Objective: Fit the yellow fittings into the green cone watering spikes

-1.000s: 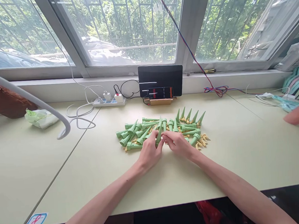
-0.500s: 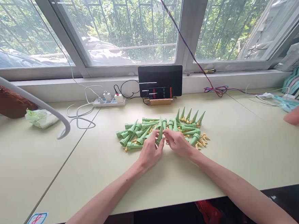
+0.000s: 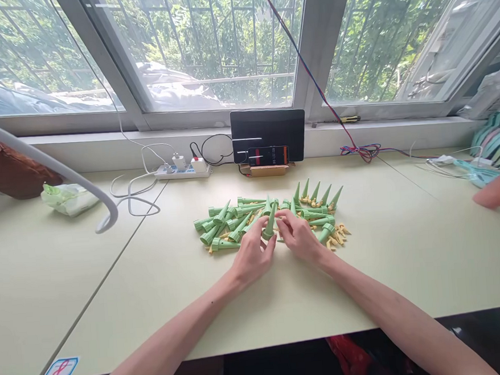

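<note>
My left hand (image 3: 253,249) grips a green plastic cone spike (image 3: 271,223) by its ribbed base, with the tip pointing up and slightly right. Just right of it, my right hand (image 3: 299,235) has its fingers bent and drawn together; anything between them is hidden. Around both hands lies a pile of similar green spikes (image 3: 222,242), mostly on their sides. Several spikes (image 3: 314,193) stand upright in a row at the back right, with yellow pieces at their bases. Small yellow pegs (image 3: 338,237) lie heaped beside my right wrist.
Behind the pile, a phone (image 3: 268,156) leans against a black tablet (image 3: 268,123). A white power strip (image 3: 182,170) with cables sits left of them. A white curved tube (image 3: 82,182) arches over the left side. Red-and-blue wires (image 3: 361,151) hang at the right.
My right hand has shifted slightly right, away from the held spike. The spike's ribbed base now shows more, and the spike stays in my left hand.
</note>
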A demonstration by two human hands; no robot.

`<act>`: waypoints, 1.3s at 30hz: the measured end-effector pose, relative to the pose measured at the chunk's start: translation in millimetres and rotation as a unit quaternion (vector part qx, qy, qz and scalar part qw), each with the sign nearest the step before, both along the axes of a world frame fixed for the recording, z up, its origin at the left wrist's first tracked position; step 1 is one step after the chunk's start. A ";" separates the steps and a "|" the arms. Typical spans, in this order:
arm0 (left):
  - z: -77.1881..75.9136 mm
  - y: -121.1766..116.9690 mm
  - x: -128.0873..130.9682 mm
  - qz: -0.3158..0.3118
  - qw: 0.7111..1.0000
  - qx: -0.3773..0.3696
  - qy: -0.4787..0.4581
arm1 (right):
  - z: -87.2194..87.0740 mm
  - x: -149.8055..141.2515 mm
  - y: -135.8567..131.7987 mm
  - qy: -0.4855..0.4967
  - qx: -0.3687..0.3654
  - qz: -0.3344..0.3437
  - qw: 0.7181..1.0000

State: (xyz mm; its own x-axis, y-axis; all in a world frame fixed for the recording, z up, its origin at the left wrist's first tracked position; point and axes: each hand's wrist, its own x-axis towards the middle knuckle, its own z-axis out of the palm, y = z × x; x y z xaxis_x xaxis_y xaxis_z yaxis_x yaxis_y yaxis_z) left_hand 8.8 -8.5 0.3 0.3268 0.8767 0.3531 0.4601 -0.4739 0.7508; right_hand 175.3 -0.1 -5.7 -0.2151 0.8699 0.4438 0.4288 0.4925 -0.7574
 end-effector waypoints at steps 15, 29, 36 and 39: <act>0.6 3.5 -1.0 0.049 0.995 -0.057 -0.058 | -1.0 0.9 1.1 -0.009 0.029 -0.001 1.000; -0.8 3.3 -0.8 0.049 0.998 -0.012 -0.032 | -2.2 2.5 4.0 -0.048 0.026 0.007 0.998; -1.9 3.9 -1.6 0.048 0.998 -0.009 -0.031 | -1.9 2.4 4.6 -0.053 0.025 0.008 0.998; -1.6 4.4 -1.6 0.040 0.999 -0.010 -0.036 | -1.8 2.3 4.4 -0.054 0.025 0.011 0.998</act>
State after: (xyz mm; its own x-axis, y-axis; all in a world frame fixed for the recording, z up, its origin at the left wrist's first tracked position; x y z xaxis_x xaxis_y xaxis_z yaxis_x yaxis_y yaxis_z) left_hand 7.2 -4.1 -1.3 0.2308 0.9056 0.3558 0.4406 -0.4233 0.7917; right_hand 177.6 4.3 -7.5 -0.2822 0.8417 0.4603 0.4954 0.5387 -0.6814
